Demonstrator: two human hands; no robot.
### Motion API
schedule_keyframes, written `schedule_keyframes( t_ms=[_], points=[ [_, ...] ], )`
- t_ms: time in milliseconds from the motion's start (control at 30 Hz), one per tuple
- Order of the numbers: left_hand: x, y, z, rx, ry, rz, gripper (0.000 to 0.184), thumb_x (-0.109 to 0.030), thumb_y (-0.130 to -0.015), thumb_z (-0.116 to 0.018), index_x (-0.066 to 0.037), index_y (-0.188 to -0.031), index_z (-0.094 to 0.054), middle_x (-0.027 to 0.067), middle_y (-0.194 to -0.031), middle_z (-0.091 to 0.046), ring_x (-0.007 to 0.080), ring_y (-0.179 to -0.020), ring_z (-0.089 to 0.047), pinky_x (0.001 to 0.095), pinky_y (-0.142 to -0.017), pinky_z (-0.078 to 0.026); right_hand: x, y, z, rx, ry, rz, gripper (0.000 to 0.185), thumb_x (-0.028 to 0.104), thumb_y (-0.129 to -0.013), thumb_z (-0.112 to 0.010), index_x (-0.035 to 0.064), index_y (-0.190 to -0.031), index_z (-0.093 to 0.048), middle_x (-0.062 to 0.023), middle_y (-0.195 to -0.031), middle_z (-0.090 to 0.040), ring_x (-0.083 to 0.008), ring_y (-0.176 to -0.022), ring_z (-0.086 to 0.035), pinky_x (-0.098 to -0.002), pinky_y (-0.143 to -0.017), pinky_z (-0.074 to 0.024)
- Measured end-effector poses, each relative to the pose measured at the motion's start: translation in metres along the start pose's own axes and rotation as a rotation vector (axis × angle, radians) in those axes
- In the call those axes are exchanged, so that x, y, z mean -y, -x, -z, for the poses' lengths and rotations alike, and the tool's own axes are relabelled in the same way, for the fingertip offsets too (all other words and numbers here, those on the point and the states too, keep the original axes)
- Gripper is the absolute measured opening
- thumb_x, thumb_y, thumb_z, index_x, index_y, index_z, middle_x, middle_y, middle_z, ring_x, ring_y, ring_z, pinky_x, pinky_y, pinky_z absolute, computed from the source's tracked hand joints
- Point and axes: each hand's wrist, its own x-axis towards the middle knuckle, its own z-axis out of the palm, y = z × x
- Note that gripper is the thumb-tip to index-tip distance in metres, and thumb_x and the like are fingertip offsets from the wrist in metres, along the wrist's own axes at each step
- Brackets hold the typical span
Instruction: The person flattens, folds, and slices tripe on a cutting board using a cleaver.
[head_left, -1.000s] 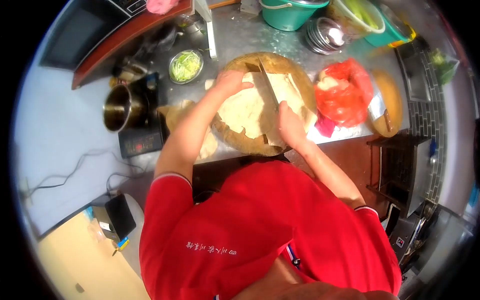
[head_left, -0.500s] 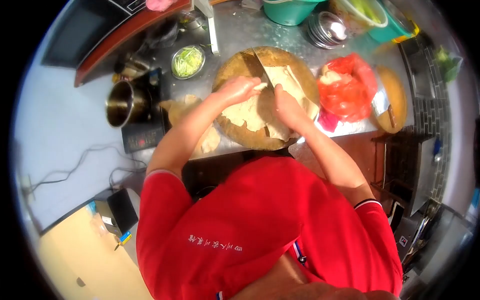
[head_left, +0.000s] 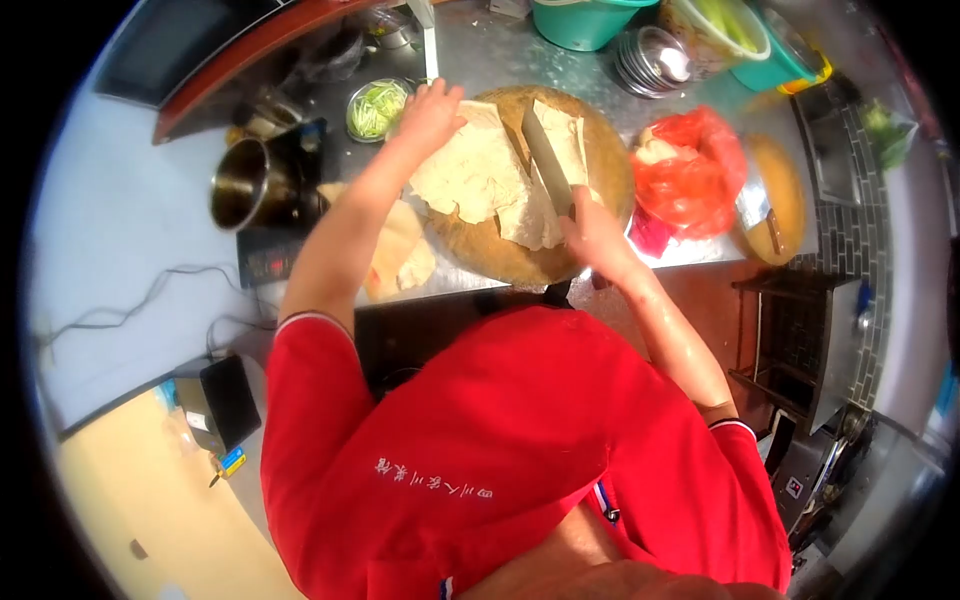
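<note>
A round wooden chopping board (head_left: pixel 465 240) bears pale, ragged-edged flat sheets of food that look like dough or bean curd skin. One wide sheet (head_left: pixel 470 165) lies at the left, and a narrower strip (head_left: pixel 567 135) is at the right. My right hand (head_left: pixel 597 235) grips the handle of a cleaver (head_left: pixel 545 155), whose broad blade lies between the pieces, pointing away from me. My left hand (head_left: pixel 430 115), fingers apart, is at the upper left edge of the wide sheet; whether it presses on the sheet I cannot tell.
A bowl of shredded green vegetable (head_left: pixel 377 108) stands behind my left hand. Right of the board are a red plastic bag (head_left: pixel 690 175) and a second board with a knife (head_left: pixel 785 205). Stacked metal dishes (head_left: pixel 650 65) and a teal basin (head_left: pixel 590 22) stand behind; a metal pot (head_left: pixel 240 185) is left.
My left hand has moved from beside the blade to the upper left. The wide sheet now lies further left, apart from the strip. The cleaver has shifted slightly right.
</note>
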Motion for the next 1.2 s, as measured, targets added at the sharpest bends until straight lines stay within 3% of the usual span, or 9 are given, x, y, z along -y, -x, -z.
schedule_keyframes(
  t_ms=[33,200,267,400,533,633,833,1200],
  points=[
    [-0.01,0.003,-0.004,-0.103,-0.092,-0.078,0.025,-0.022,-0.095,-0.072,-0.001,-0.108,-0.067,0.0213,-0.111,-0.069,0.0391,-0.107,-0.067,0.0499,-0.094,-0.054,0.002,0.003,-0.003,-0.013,-0.014,-0.02,0.033,0.019,-0.099,-0.061,-0.0054,-0.115,-0.048,-0.0373,-0.097,-0.067,-0.0563,-0.098,-0.065,-0.059,-0.087,-0.0506],
    [-0.09,0.063,-0.037,0.158,0.387,-0.117,0.023,-0.014,-0.091,-0.072,0.0,-0.109,-0.07,0.0153,-0.115,-0.063,0.0356,-0.115,-0.061,0.0481,-0.101,-0.05,0.01,0.03,-0.016,-0.108,-0.08,0.026,0.028,0.013,-0.097,-0.06,-0.0059,-0.113,-0.046,-0.0375,-0.094,-0.067,-0.0566,-0.093,-0.065,-0.0594,-0.084,-0.0512],
    [-0.105,0.092,-0.049,0.02,0.399,-0.184,0.022,-0.013,-0.087,-0.074,0.0,-0.105,-0.069,0.0155,-0.115,-0.062,0.0369,-0.116,-0.059,0.0491,-0.102,-0.048,0.017,0.041,-0.02,-0.128,-0.052,0.032,0.026,0.01,-0.096,-0.058,-0.0064,-0.112,-0.046,-0.0377,-0.094,-0.066,-0.0567,-0.092,-0.065,-0.0594,-0.084,-0.0514],
    [-0.111,0.118,-0.069,-0.155,0.376,-0.256,0.024,-0.013,-0.082,-0.075,-0.005,-0.103,-0.069,0.018,-0.114,-0.06,0.0414,-0.115,-0.056,0.0538,-0.102,-0.047,0.021,0.055,-0.03,-0.063,0.005,-0.032,0.022,0.005,-0.095,-0.055,-0.0075,-0.11,-0.046,-0.0392,-0.095,-0.066,-0.057,-0.095,-0.065,-0.0607,-0.085,-0.0509],
    [-0.115,0.119,-0.065,-0.074,0.299,-0.256,0.022,-0.015,-0.08,-0.074,-0.008,-0.101,-0.072,0.0175,-0.115,-0.059,0.0404,-0.118,-0.054,0.053,-0.106,-0.043,0.017,0.061,-0.034,-0.002,0.072,-0.098,0.023,0.008,-0.099,-0.052,-0.0045,-0.115,-0.041,-0.04,-0.097,-0.063,-0.0566,-0.1,-0.063,-0.0597,-0.084,-0.0489],
    [-0.119,0.117,-0.062,0.02,0.343,-0.188,0.027,-0.014,-0.075,-0.075,-0.008,-0.101,-0.075,0.0186,-0.117,-0.058,0.0404,-0.125,-0.05,0.0567,-0.115,-0.034,0.035,0.067,-0.024,0.028,0.063,-0.115,0.021,0.007,-0.099,-0.05,-0.0056,-0.113,-0.042,-0.0397,-0.094,-0.063,-0.0574,-0.098,-0.063,-0.0598,-0.084,-0.0481],
    [-0.123,0.112,-0.054,0.067,0.257,-0.159,0.037,-0.023,-0.075,-0.081,-0.013,-0.111,-0.077,0.0158,-0.114,-0.058,0.0378,-0.121,-0.051,0.0516,-0.108,-0.038,0.04,0.061,-0.036,0.021,0.072,-0.131,0.019,0.001,-0.095,-0.049,-0.0092,-0.111,-0.047,-0.0416,-0.101,-0.065,-0.0583,-0.098,-0.065,-0.0626,-0.088,-0.0502],
    [-0.121,0.112,-0.061,0.06,0.288,-0.11,0.037,-0.021,-0.074,-0.081,-0.011,-0.109,-0.077,0.0156,-0.116,-0.058,0.0363,-0.124,-0.05,0.0512,-0.112,-0.035,0.005,0.012,-0.076,-0.067,0.163,-0.089,0.018,0.002,-0.097,-0.047,-0.0089,-0.11,-0.049,-0.0398,-0.104,-0.066,-0.0577,-0.097,-0.066,-0.06,-0.086,-0.0529]
  ],
)
